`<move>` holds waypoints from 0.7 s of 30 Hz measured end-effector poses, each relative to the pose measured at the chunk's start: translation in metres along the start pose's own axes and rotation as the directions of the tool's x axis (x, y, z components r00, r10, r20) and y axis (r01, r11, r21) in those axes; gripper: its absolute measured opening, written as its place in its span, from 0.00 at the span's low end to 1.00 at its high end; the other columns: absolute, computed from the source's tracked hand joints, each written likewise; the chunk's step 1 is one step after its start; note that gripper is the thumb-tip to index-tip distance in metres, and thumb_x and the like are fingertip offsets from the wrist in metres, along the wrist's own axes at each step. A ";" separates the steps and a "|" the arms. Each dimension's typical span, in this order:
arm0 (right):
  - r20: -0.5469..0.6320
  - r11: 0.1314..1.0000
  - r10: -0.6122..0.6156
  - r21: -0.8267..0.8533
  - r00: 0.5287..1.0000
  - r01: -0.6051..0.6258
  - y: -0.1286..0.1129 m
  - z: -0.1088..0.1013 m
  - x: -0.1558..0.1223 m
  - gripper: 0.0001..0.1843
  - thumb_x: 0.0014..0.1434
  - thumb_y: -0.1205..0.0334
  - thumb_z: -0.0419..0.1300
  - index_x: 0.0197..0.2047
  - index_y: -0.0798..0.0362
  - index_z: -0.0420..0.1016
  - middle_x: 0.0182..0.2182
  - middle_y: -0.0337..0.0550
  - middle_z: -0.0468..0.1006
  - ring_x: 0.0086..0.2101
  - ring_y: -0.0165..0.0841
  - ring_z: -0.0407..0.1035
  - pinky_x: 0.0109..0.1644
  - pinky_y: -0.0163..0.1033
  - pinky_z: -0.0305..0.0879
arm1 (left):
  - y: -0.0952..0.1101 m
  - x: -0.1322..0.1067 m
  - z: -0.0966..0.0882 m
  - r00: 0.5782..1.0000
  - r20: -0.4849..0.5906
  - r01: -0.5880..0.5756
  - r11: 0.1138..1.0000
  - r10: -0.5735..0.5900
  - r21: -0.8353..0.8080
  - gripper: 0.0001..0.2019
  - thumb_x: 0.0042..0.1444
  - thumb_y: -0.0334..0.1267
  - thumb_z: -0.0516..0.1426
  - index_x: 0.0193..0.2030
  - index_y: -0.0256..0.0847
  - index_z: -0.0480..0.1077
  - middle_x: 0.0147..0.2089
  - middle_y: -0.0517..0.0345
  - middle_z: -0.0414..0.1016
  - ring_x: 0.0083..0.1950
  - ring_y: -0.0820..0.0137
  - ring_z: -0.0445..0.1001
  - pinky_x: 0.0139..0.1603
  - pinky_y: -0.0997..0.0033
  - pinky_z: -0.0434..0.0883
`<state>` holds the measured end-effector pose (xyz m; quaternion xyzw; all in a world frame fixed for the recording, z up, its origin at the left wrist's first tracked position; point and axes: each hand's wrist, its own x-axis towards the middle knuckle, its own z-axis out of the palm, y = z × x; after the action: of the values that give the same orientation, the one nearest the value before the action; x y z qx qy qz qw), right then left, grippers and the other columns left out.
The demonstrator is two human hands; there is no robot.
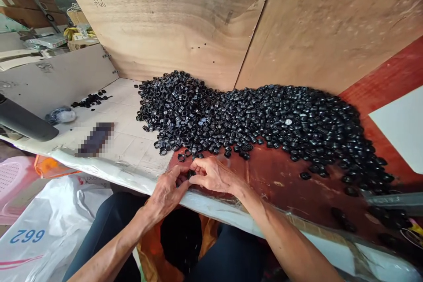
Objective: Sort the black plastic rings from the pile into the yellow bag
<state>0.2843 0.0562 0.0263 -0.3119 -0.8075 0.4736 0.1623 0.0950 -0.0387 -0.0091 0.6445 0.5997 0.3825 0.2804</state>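
Although walled at the back by two upright plywood sheets, a long workbench with open red-brown board in front of and to the right of one big heap of black rings. Left of the heap, a pale tile-patterned top with working room around it, and on that top one small cluster of black pieces, one dark cylinder and one blurred dark oblong. Right of the heap, one white sheet on the red-brown board. Below the bench's front edge, nearer than the heap, one white woven sack printed 662, and one orange plastic bag over dark trousers. Within the heap, far too many rings to count, one with a white centre, and roughly a dozen strays just off its front edge. Directly in front of the heap, at the bench edge, two bare hands, close together: left hand with curled fingers, right hand with fingertips arched over the same spot. Both pinching one small black ring, mostly hidden between them; no release.
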 end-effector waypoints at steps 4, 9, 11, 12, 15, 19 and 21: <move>0.051 0.993 0.044 0.103 0.998 -0.049 0.001 0.002 0.000 0.05 0.60 0.62 0.68 0.36 0.51 0.76 0.22 0.31 0.76 0.24 0.30 0.71 0.30 0.33 0.60 | 0.002 -0.007 0.000 0.997 -0.077 -0.027 1.000 0.028 0.009 0.10 0.63 0.36 0.61 0.50 0.43 0.76 0.37 0.59 0.83 0.35 0.67 0.81 0.38 0.69 0.77; -0.179 0.997 0.021 -0.066 0.984 -0.034 0.007 -0.009 0.004 0.12 0.61 0.59 0.67 0.28 0.51 0.73 0.22 0.33 0.73 0.25 0.29 0.65 0.30 0.33 0.55 | 0.008 -0.009 -0.007 0.993 -0.013 -0.117 0.977 0.121 0.181 0.05 0.56 0.31 0.60 0.38 0.44 0.73 0.35 0.59 0.79 0.36 0.66 0.80 0.41 0.67 0.75; -0.319 0.994 -0.002 -0.106 0.948 -0.034 0.016 -0.012 0.008 0.08 0.59 0.67 0.64 0.29 0.51 0.71 0.23 0.32 0.71 0.25 0.29 0.64 0.31 0.34 0.56 | 0.007 -0.005 -0.011 0.994 0.013 -0.105 0.972 0.104 0.211 0.05 0.55 0.30 0.60 0.37 0.44 0.72 0.34 0.60 0.78 0.34 0.67 0.78 0.39 0.68 0.74; -0.358 0.992 -0.014 -0.121 0.934 -0.032 0.021 -0.012 0.010 0.07 0.58 0.70 0.63 0.30 0.51 0.70 0.24 0.32 0.70 0.26 0.29 0.63 0.32 0.34 0.57 | 0.005 -0.001 -0.012 0.997 -0.001 -0.078 0.973 0.080 0.218 0.04 0.55 0.31 0.59 0.36 0.44 0.72 0.33 0.61 0.76 0.33 0.68 0.77 0.37 0.68 0.73; -0.402 0.980 -0.065 -0.197 0.913 -0.017 0.035 -0.008 0.014 0.09 0.55 0.75 0.64 0.34 0.51 0.72 0.30 0.35 0.71 0.30 0.30 0.66 0.36 0.35 0.61 | -0.005 0.016 -0.013 0.984 -0.174 0.064 0.969 -0.022 0.241 0.03 0.55 0.31 0.59 0.36 0.43 0.71 0.33 0.61 0.73 0.28 0.70 0.74 0.33 0.68 0.73; -0.346 0.949 -0.137 -0.314 0.928 0.023 0.040 0.000 0.014 0.12 0.59 0.73 0.68 0.45 0.51 0.78 0.41 0.42 0.73 0.37 0.34 0.72 0.43 0.39 0.68 | -0.021 0.038 -0.010 0.967 -0.255 0.091 0.946 -0.009 0.311 0.14 0.54 0.34 0.65 0.48 0.43 0.75 0.45 0.55 0.75 0.32 0.67 0.77 0.39 0.63 0.77; -0.309 0.935 -0.151 -0.352 0.939 0.034 0.038 0.002 0.014 0.09 0.63 0.70 0.68 0.46 0.51 0.80 0.43 0.43 0.74 0.37 0.34 0.73 0.45 0.40 0.70 | -0.026 0.044 -0.008 0.977 -0.212 0.045 0.937 0.031 0.346 0.15 0.54 0.35 0.67 0.49 0.44 0.76 0.46 0.54 0.76 0.37 0.63 0.79 0.44 0.61 0.78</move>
<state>0.2859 0.0769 -0.0080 -0.3714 -0.8525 0.2586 0.2617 0.0734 0.0068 -0.0187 0.6369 0.6869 0.3363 0.0970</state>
